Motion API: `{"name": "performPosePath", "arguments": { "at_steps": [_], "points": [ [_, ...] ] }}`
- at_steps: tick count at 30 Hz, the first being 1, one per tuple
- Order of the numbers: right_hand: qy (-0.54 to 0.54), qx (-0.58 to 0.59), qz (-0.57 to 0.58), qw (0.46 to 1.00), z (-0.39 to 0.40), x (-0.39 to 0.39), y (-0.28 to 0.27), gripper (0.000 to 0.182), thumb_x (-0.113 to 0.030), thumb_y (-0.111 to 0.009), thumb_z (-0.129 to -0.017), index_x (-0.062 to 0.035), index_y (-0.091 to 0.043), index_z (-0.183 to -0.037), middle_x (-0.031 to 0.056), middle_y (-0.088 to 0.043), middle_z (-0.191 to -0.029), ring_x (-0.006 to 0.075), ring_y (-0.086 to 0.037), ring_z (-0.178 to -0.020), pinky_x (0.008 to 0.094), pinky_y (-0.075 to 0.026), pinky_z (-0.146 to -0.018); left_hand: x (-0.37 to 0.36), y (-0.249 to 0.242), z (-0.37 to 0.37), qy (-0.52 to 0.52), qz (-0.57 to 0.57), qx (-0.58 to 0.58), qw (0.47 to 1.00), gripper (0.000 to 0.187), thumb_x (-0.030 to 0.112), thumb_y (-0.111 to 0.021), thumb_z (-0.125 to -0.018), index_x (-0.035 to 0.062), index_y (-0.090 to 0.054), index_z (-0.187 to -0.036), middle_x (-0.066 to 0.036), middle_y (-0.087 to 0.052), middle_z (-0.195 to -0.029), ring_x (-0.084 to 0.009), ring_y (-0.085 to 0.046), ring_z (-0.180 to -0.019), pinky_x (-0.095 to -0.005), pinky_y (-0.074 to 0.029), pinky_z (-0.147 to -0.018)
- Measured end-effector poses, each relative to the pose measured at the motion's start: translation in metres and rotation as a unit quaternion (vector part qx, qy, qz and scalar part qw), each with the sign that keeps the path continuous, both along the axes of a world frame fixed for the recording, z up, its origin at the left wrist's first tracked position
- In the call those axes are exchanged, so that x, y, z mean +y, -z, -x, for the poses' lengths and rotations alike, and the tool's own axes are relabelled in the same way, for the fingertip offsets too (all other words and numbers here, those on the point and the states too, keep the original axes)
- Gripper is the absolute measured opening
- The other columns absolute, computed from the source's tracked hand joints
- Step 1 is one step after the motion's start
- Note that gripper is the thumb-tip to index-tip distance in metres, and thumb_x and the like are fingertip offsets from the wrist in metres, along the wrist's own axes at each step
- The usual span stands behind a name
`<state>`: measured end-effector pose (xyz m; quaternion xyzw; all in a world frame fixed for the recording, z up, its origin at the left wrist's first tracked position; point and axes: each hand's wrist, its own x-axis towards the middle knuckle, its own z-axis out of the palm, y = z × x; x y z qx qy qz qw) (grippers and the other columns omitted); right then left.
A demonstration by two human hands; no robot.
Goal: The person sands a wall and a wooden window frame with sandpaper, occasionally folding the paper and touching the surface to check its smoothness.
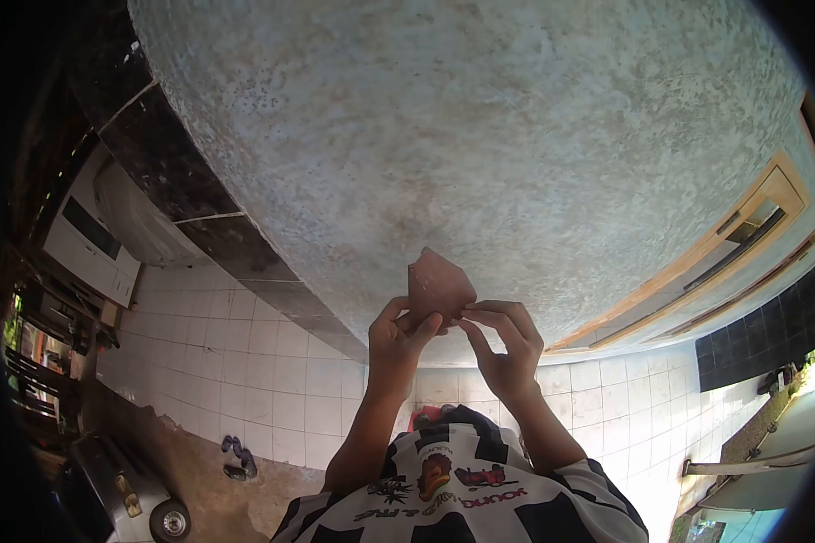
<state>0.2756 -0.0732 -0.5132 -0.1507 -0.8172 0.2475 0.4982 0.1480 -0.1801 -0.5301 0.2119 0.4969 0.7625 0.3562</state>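
Observation:
In front of the wall (pixel 516 136), a flat, reddish-brown piece (pixel 438 284) with an angular outline is held up between both hands. It looks like a sheet of sandpaper, though its kind is not certain. My left hand (pixel 397 342) is closed on its lower left part, thumb on the near face and fingers behind. The thumb and fingers of my right hand (pixel 505 344) pinch its lower right corner. The wall behind it is grey-blue, with a mottled, rough plaster surface.
White floor tiles (pixel 272 376) run along the wall's foot. Dark tiles (pixel 217 235) border the wall at left. A wooden window frame (pixel 697 262) is at right. Sandals (pixel 239 460) and a parked car (pixel 127 493) are at lower left; a white cabinet (pixel 91 240) stands behind.

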Motion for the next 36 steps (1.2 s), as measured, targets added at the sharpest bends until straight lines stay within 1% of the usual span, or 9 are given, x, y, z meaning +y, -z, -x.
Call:
{"name": "performPosePath", "arguments": {
  "at_steps": [6,10,12,15,25,28,30,33,36],
  "points": [
    [-0.053,-0.022,0.038,0.998,-0.002,0.001,-0.002,0.029,-0.001,-0.082,-0.080,-0.0090,-0.077,-0.107,0.0061,-0.077,-0.102,0.0236,-0.072,-0.090,0.0335,-0.056,-0.077,0.001,0.005,-0.001,-0.014,-0.015,0.030,0.999,0.035,0.005,-0.076,-0.092,-0.0059,-0.057,-0.120,-0.021,-0.075,-0.106,-0.0207,-0.072,-0.101,-0.0305,-0.055,-0.087],
    [-0.064,-0.007,0.071,0.995,0.003,0.005,0.007,0.025,-0.003,-0.081,-0.080,-0.0086,-0.076,-0.104,0.0052,-0.077,-0.100,0.0228,-0.072,-0.086,0.0332,-0.055,-0.075,0.004,0.005,0.001,-0.032,-0.006,0.052,0.998,0.036,0.005,-0.077,-0.091,-0.0053,-0.057,-0.119,-0.021,-0.075,-0.105,-0.0198,-0.073,-0.098,-0.0294,-0.054,-0.087],
    [-0.008,-0.034,-0.053,0.998,0.006,0.007,0.006,0.021,-0.004,-0.080,-0.081,-0.0077,-0.074,-0.100,0.0043,-0.077,-0.100,0.0216,-0.071,-0.083,0.0332,-0.054,-0.073,0.004,-0.003,0.000,-0.047,0.001,0.049,0.998,0.038,0.004,-0.079,-0.089,-0.0054,-0.057,-0.119,-0.023,-0.075,-0.103,-0.0208,-0.074,-0.096,-0.0294,-0.054,-0.088],
    [0.021,-0.039,-0.129,0.991,0.013,0.006,0.003,0.017,-0.004,-0.079,-0.081,-0.0069,-0.072,-0.096,0.0036,-0.076,-0.099,0.0209,-0.070,-0.080,0.0334,-0.052,-0.071,0.004,-0.010,-0.001,-0.077,-0.007,0.071,0.995,0.038,0.003,-0.080,-0.088,-0.0052,-0.057,-0.117,-0.024,-0.076,-0.102,-0.0224,-0.075,-0.095,-0.0297,-0.054,-0.089],
    [-0.012,0.000,-0.131,0.991,0.033,0.002,0.013,0.021,0.001,-0.078,-0.078,-0.0052,-0.069,-0.096,0.0039,-0.075,-0.097,0.0210,-0.069,-0.079,0.0317,-0.055,-0.069,-0.006,-0.004,0.013,-0.089,-0.009,0.070,0.994,0.036,0.000,-0.077,-0.088,-0.0047,-0.056,-0.116,-0.023,-0.075,-0.101,-0.0237,-0.075,-0.093,-0.0356,-0.057,-0.091],
    [-0.033,0.006,-0.097,0.995,0.034,0.001,0.013,0.019,0.001,-0.079,-0.077,-0.0059,-0.070,-0.093,0.0044,-0.076,-0.094,0.0197,-0.070,-0.079,0.0305,-0.056,-0.068,-0.012,-0.002,0.015,-0.068,-0.005,0.044,0.997,0.035,0.001,-0.077,-0.088,-0.0045,-0.056,-0.116,-0.023,-0.075,-0.099,-0.0230,-0.075,-0.093,-0.0353,-0.057,-0.091],
    [-0.081,-0.010,0.058,0.995,0.033,-0.001,0.012,0.014,0.000,-0.078,-0.081,-0.0065,-0.074,-0.092,0.0048,-0.077,-0.091,0.0170,-0.070,-0.079,0.0297,-0.055,-0.066,-0.013,-0.002,0.016,-0.061,-0.023,0.029,0.997,0.037,0.002,-0.079,-0.088,-0.0038,-0.057,-0.116,-0.023,-0.075,-0.101,-0.0221,-0.075,-0.095,-0.0308,-0.054,-0.089],
    [-0.121,-0.009,0.167,0.979,0.034,-0.002,0.014,0.012,-0.002,-0.078,-0.084,-0.0074,-0.077,-0.095,0.0046,-0.078,-0.091,0.0154,-0.071,-0.080,0.0289,-0.053,-0.065,-0.015,-0.005,0.018,-0.068,-0.017,0.030,0.997,0.037,0.002,-0.080,-0.088,-0.0038,-0.057,-0.117,-0.023,-0.075,-0.101,-0.0217,-0.074,-0.095,-0.0310,-0.054,-0.089],
    [-0.149,-0.005,0.189,0.971,0.035,-0.006,0.010,0.012,-0.004,-0.078,-0.086,-0.0073,-0.079,-0.097,0.0039,-0.079,-0.094,0.0152,-0.071,-0.081,0.0288,-0.052,-0.065,-0.017,-0.004,0.021,-0.076,-0.016,0.027,0.997,0.038,0.002,-0.079,-0.088,-0.0041,-0.056,-0.117,-0.023,-0.075,-0.101,-0.0216,-0.074,-0.096,-0.0309,-0.054,-0.089]
  ]
}}
